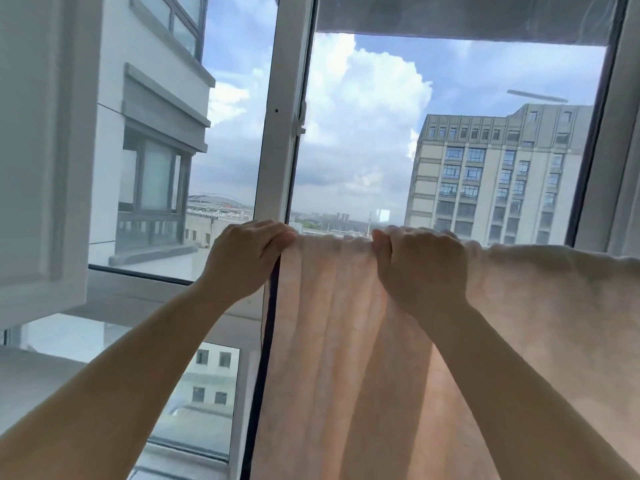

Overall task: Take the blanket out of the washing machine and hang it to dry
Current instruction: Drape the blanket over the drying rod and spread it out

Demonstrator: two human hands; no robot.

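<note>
A pale peach blanket (540,317) hangs in front of the window, draped over something hidden under its top edge. It falls in long folds down the right half of the view. My left hand (247,258) grips the blanket's top left corner, fingers curled over the edge. My right hand (420,265) grips the top edge a short way to the right, with bunched fabric between the two hands. The washing machine is not in view.
A white window frame post (277,140) stands behind my left hand. An opened window sash (41,150) juts in at the left. Glass panes fill the view, with buildings and cloudy sky beyond. A grey band (464,15) runs along the top.
</note>
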